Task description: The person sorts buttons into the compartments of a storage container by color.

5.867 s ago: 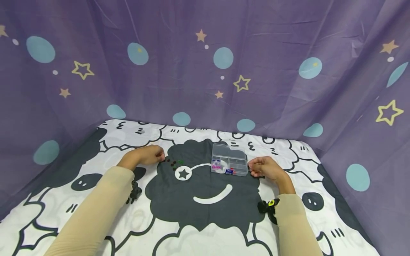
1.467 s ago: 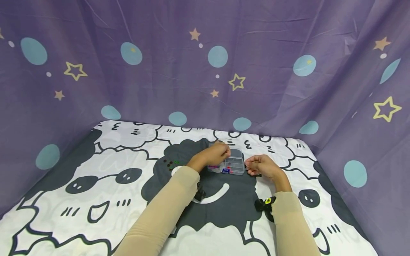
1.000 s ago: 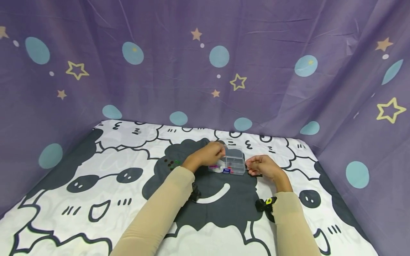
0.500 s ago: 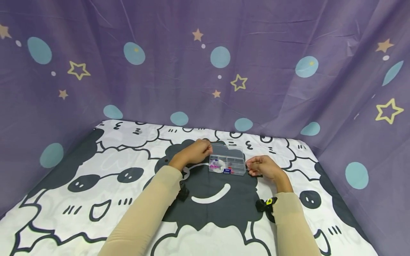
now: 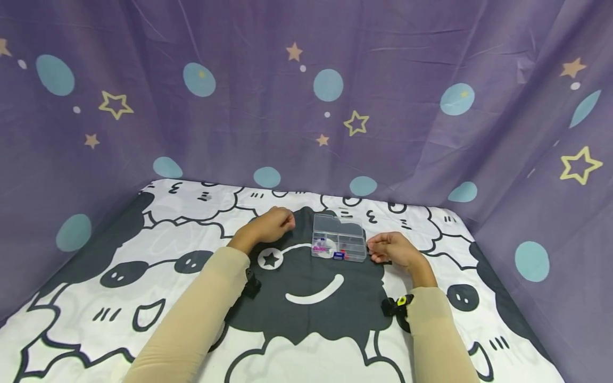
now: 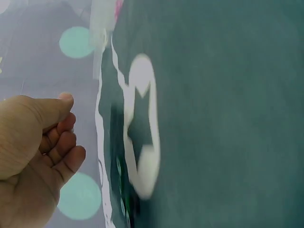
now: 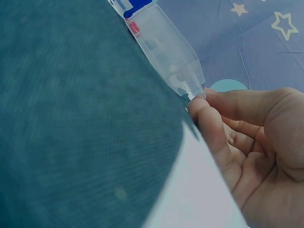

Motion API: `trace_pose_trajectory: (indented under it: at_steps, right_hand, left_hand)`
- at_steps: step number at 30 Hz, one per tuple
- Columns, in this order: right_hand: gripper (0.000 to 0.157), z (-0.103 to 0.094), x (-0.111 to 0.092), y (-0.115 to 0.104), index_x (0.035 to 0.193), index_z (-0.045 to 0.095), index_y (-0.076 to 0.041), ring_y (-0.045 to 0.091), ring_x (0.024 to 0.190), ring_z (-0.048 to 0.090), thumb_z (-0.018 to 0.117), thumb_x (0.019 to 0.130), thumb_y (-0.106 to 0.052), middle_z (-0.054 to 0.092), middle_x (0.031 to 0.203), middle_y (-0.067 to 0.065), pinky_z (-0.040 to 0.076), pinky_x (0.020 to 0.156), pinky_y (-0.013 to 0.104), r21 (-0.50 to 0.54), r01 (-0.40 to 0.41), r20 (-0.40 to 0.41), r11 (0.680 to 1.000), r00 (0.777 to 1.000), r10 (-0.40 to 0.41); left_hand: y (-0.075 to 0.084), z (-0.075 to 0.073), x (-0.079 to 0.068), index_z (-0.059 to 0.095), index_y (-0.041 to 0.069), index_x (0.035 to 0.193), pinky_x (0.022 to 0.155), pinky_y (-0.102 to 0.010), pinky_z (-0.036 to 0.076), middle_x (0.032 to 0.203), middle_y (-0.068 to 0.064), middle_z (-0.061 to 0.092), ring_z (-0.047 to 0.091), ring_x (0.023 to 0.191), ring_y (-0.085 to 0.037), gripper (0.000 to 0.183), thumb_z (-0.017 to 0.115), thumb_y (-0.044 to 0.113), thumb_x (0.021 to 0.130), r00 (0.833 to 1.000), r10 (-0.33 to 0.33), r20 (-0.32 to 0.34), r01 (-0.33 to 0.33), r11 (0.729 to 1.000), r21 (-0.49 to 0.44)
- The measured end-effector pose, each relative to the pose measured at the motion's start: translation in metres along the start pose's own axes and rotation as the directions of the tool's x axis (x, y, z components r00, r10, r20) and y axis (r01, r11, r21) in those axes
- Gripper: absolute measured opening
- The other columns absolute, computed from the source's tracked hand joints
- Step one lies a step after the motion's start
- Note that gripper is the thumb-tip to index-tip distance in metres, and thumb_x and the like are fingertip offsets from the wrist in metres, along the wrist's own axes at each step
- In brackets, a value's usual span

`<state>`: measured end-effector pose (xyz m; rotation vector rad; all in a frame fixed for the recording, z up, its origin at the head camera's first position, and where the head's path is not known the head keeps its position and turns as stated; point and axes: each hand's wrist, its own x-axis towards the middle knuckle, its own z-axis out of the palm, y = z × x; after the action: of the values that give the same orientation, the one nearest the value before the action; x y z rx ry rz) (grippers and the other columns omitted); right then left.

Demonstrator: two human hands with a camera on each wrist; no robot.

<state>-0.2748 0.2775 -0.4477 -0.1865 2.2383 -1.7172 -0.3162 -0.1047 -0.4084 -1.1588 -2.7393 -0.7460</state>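
Note:
In the head view my left hand (image 5: 270,226) hovers above the dark part of the cloth, left of a clear plastic compartment box (image 5: 351,247). Its fingers are loosely bent, and the left wrist view shows nothing held in them. My right hand (image 5: 395,251) pinches the box's right edge between thumb and fingertips, which the right wrist view shows closely. The box lid is raised at the back. Pink, blue and red bits lie toward the front of the box. Small green and dark pieces (image 6: 121,185) appear blurred in the left wrist view; my left arm hides them in the head view.
A cloth (image 5: 306,340) printed with cartoon sheep covers the work surface. Behind and beside it hangs a purple curtain (image 5: 268,133) with stars and blue ovals. Black straps with small devices sit at both wrists.
My left hand went from the small pieces at the left to above the box, then moved back leftward, uncovering the box. My right hand has stayed at the box's right edge.

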Motion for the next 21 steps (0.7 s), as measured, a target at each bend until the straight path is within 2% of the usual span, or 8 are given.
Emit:
trace_pose_trajectory:
  at_steps: [3,4,8,12,16,21]
  right_hand:
    - [0.022,-0.001,-0.001,0.0,0.116,0.059,0.018,0.011,0.069,0.065,0.058,0.1,0.002,0.065,0.083,0.006,0.057,0.065,0.024,0.005,-0.005,-0.006,1.0,1.0,0.005]
    - [0.022,-0.001,-0.001,0.0,0.116,0.059,0.018,0.011,0.069,0.065,0.058,0.1,0.003,0.065,0.082,0.006,0.057,0.065,0.024,0.01,-0.007,-0.009,1.0,1.0,0.007]
    - [0.021,-0.001,-0.001,0.0,0.115,0.06,0.017,0.011,0.069,0.065,0.058,0.1,0.003,0.065,0.083,0.005,0.057,0.066,0.024,0.014,-0.007,-0.005,1.0,1.0,0.008]
    - [0.02,0.0,-0.001,0.0,0.115,0.06,0.016,0.011,0.069,0.065,0.058,0.101,0.002,0.066,0.083,0.006,0.057,0.066,0.024,0.014,-0.01,0.001,1.0,1.0,0.01]
    - [0.021,0.001,0.0,-0.001,0.116,0.06,0.016,0.011,0.069,0.065,0.058,0.101,0.002,0.066,0.084,0.006,0.057,0.066,0.024,0.002,-0.008,0.001,1.0,1.0,0.008]
    - [0.022,0.001,0.0,-0.001,0.116,0.06,0.016,0.011,0.069,0.065,0.059,0.101,0.001,0.065,0.084,0.006,0.057,0.066,0.025,-0.008,-0.014,-0.003,1.0,1.0,0.014]
  left_hand:
    - [-0.005,-0.005,-0.007,0.063,0.007,0.086,0.092,-0.047,0.042,0.075,0.0,0.056,0.053,0.075,-0.018,0.015,0.059,0.006,0.1,1.0,-0.025,0.006,0.025,1.0,0.017]
    - [-0.008,-0.007,-0.009,0.064,0.006,0.087,0.093,-0.048,0.042,0.076,-0.001,0.056,0.053,0.076,-0.02,0.015,0.059,0.006,0.101,0.998,-0.053,0.022,0.053,0.998,0.018]
    - [-0.018,-0.011,-0.019,0.065,0.005,0.089,0.087,-0.045,0.045,0.078,-0.002,0.058,0.053,0.076,-0.018,0.015,0.059,0.007,0.102,0.995,-0.092,0.049,0.09,0.995,0.046]
    - [-0.028,-0.018,-0.032,0.065,0.004,0.089,0.076,-0.039,0.047,0.079,-0.002,0.059,0.051,0.071,-0.015,0.016,0.056,0.006,0.103,0.989,-0.115,0.091,0.113,0.993,0.026]
    - [-0.035,-0.027,-0.045,0.063,0.003,0.086,0.068,-0.034,0.043,0.075,-0.001,0.055,0.047,0.065,-0.013,0.021,0.053,0.005,0.104,0.973,-0.168,0.156,0.173,0.985,-0.022]
    - [-0.041,-0.038,-0.059,0.063,0.002,0.086,0.068,-0.032,0.043,0.076,-0.001,0.055,0.048,0.067,-0.013,0.021,0.052,0.002,0.103,0.954,-0.223,0.201,0.235,0.971,-0.039]
